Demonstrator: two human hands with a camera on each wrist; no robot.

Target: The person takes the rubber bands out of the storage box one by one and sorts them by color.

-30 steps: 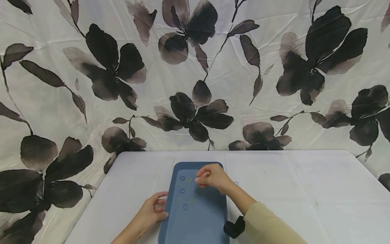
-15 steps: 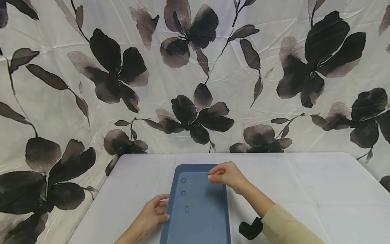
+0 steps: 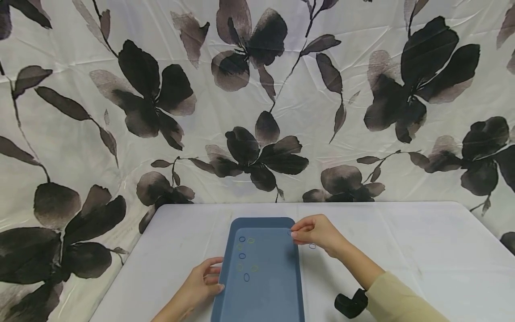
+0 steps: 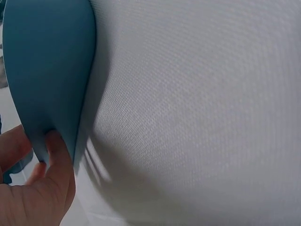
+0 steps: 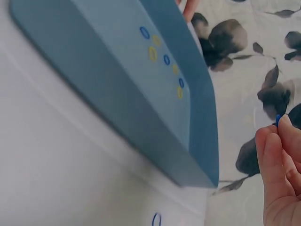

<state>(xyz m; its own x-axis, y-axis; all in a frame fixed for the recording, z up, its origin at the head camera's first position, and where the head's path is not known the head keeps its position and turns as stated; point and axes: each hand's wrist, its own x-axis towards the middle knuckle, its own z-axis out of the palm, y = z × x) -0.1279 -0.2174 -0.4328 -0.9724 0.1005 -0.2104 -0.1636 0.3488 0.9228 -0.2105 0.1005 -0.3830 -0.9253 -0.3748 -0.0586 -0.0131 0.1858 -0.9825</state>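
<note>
A blue tray (image 3: pixel 263 297) lies lengthwise on the table, with small blue and yellow rubber bands spread over its left half. Three blue bands (image 3: pixel 246 277) and several yellow bands (image 3: pixel 255 268) show inside it. My left hand (image 3: pixel 200 282) grips the tray's left rim; in the left wrist view its fingertips (image 4: pixel 56 141) press the outer wall. Over the tray's far right corner, my right hand (image 3: pixel 319 233) pinches a blue rubber band (image 5: pixel 278 119) between thumb and forefinger, mostly hidden by the fingertips. A further blue band (image 5: pixel 156 219) lies on the table right of the tray.
The white table (image 3: pixel 422 264) reaches back to a hanging cloth (image 3: pixel 342 103) with dark printed flowers. A black strap-like thing (image 3: pixel 351 304) sits at the right sleeve cuff (image 3: pixel 398 297).
My right hand has moved rightward from above the middle of the tray to its right edge, still pinching the blue band. The left hand stays at the left rim.
</note>
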